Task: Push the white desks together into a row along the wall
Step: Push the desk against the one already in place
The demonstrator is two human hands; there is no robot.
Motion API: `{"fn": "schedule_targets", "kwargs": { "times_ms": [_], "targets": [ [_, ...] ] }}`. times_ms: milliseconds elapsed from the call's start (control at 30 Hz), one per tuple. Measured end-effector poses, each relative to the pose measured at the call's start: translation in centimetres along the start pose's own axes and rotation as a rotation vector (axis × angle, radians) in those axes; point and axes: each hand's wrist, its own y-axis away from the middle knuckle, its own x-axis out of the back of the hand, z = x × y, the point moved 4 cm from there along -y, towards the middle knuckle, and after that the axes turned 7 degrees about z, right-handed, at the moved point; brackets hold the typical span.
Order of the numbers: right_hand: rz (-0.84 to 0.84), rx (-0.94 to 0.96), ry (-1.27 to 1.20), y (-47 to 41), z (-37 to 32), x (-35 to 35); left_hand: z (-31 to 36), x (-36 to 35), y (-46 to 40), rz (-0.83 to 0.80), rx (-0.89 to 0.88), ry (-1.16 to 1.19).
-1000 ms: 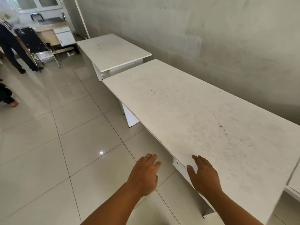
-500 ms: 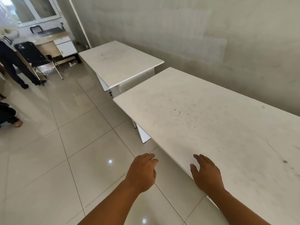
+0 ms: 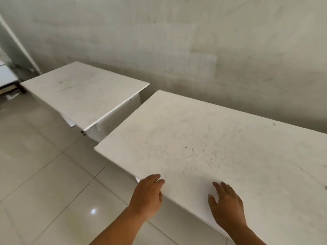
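Two white desks stand by the grey wall [image 3: 194,41]. The near white desk [image 3: 203,138] fills the right half of the view, its long side close to the wall. The far white desk [image 3: 85,92] sits beyond its left end, set at a slight angle, with a narrow gap between the two. At the near desk's front edge my left hand [image 3: 147,195] grips the top, fingers over it and thumb at the rim. My right hand [image 3: 226,204] lies flat on the same desktop with straight fingers.
Glossy pale floor tiles [image 3: 44,183] spread to the left of the desks. Part of another piece of furniture with dark legs [image 3: 7,82] shows at the far left edge. A small dark fitting [image 3: 82,132] sits under the far desk's corner.
My view has moved closer to the desks' gap and turned towards the wall. My left hand went from over the floor to the near desk's edge. My right hand lies further onto the top.
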Motion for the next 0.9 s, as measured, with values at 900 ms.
{"fn": "schedule_targets", "kwargs": {
  "times_ms": [900],
  "targets": [
    [0.159,-0.539,0.262,3.1,-1.0,-3.1,-5.7,-8.3,-8.5,-0.073,-0.133,-0.121]
  ]
}}
